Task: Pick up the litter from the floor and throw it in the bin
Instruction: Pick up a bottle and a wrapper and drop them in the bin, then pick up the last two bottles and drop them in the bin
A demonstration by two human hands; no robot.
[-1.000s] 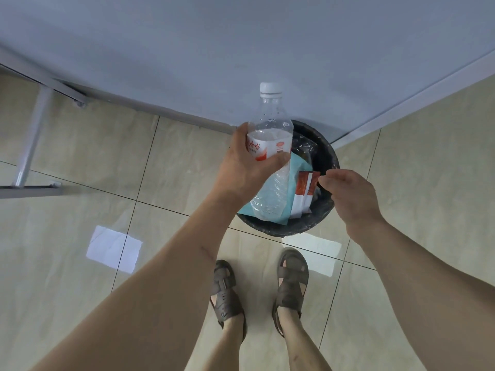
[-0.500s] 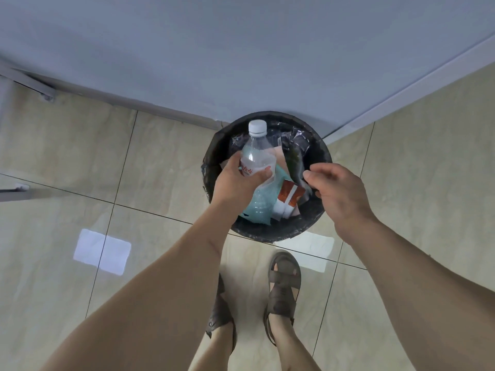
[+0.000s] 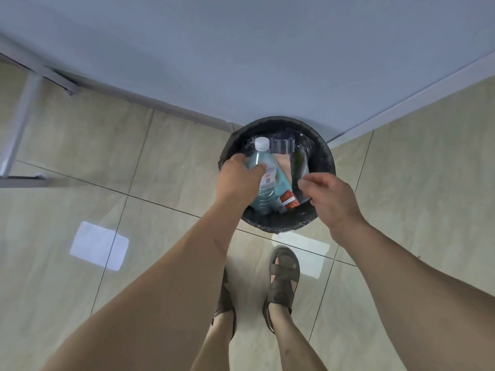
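Inside bin (image 3: 325, 156), bottle (image 3: 263, 183), label illegible

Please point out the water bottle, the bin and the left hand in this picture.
water bottle (image 3: 265, 183), head view, on its clear body near the label.
bin (image 3: 325, 156), head view, on its black right wall.
left hand (image 3: 235, 180), head view, on its back.

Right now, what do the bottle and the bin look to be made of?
Water bottle: clear thin plastic, see-through and ribbed, with a white cap and printed label. Bin: dark, matt rim, probably plastic, lined with a crinkly black bag.
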